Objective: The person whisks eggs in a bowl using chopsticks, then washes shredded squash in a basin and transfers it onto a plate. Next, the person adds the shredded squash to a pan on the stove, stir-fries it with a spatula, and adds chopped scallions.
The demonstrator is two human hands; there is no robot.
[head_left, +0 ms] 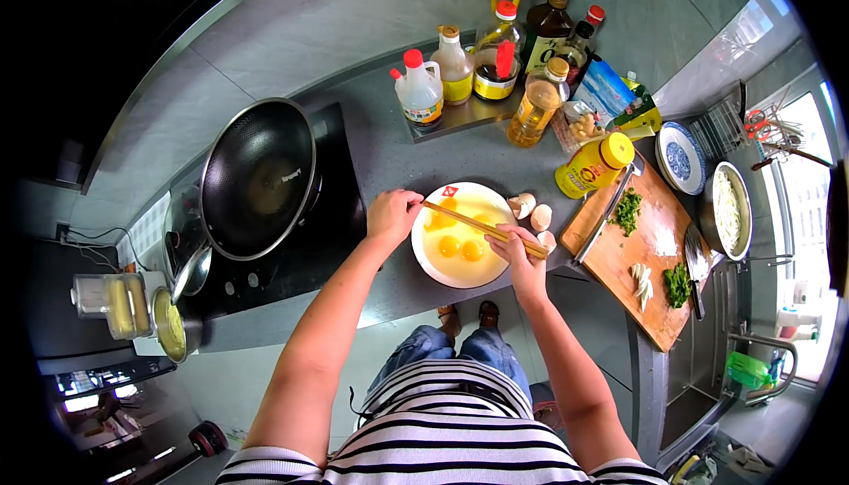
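Chopsticks (pixel 469 221) were gripped by the right hand (pixel 522 259), tips pinched by the left hand (pixel 394 218). Round yolks (pixel 472 250) were held in the plate (pixel 419 242), frame centre, bordered by shells (pixel 541 216) rightward, bare counter (pixel 442 162) above.

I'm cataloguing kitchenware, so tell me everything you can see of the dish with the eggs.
The dish is round, white and glossy, perhaps ceramic, with a small red mark near its far rim. It sits upright on the grey counter, between the hob and the cutting board. Inside are pale liquid and several whole yolks. Chopsticks in the right hand cross over it; whether they touch it is unclear. The left hand is by its far-left rim.
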